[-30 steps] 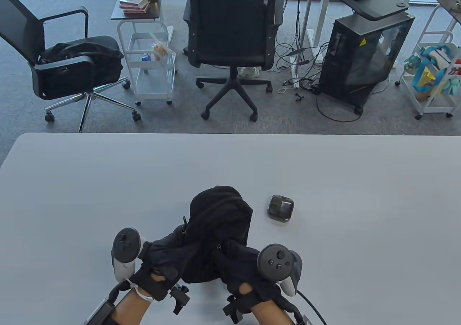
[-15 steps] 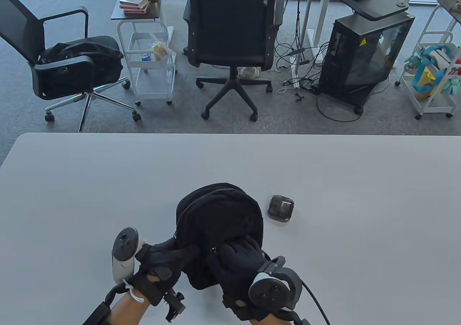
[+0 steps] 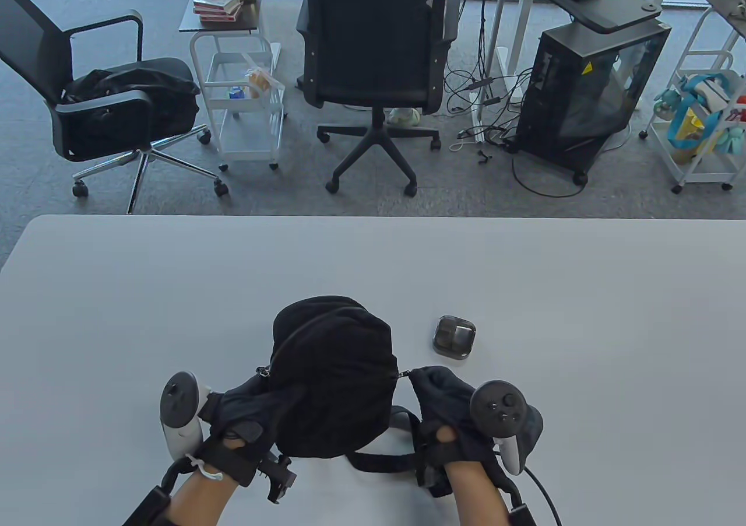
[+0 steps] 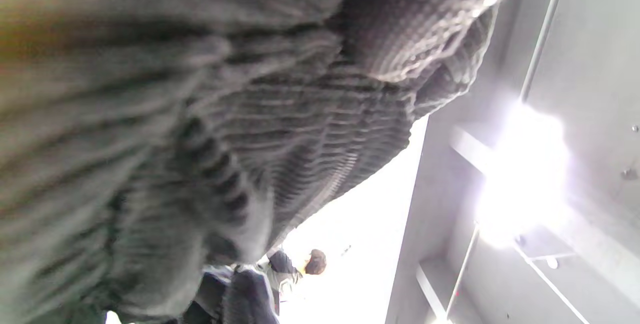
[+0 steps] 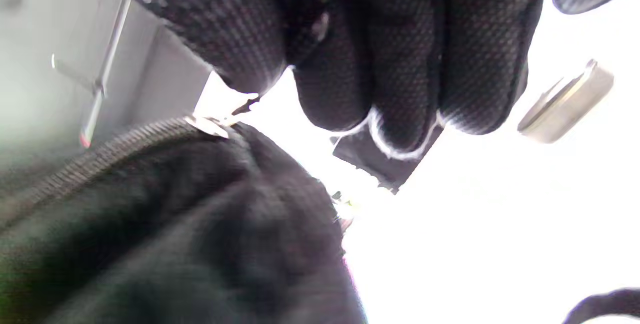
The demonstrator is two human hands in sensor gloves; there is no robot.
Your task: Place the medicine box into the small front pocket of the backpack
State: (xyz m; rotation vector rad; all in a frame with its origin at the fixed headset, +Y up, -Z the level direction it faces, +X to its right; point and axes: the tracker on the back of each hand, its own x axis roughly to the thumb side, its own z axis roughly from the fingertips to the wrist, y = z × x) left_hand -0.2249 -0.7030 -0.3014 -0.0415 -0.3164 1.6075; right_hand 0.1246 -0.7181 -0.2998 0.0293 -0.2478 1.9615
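A small black backpack (image 3: pixel 332 380) lies on the grey table (image 3: pixel 116 316) near the front edge. My left hand (image 3: pixel 271 395) grips its left side. My right hand (image 3: pixel 417 381) is at its right side and pinches the zipper pull (image 3: pixel 401 374). In the right wrist view my curled fingers (image 5: pixel 400 64) hang just above the metal zipper slider (image 5: pixel 207 125) on the backpack (image 5: pixel 175 234). The medicine box (image 3: pixel 454 337), small, dark and translucent, sits on the table just beyond my right hand; it also shows in the right wrist view (image 5: pixel 567 104). Black fabric (image 4: pixel 200 139) fills the left wrist view.
A backpack strap (image 3: pixel 384 462) trails on the table between my wrists. Beyond the table's far edge are office chairs (image 3: pixel 373 53), white carts (image 3: pixel 245 106) and a computer tower (image 3: pixel 588 94).
My right hand left the top of the backpack and moved to its right side, drawing the zipper pull along. The backpack shifted left and turned. My left hand slid slightly left with it.
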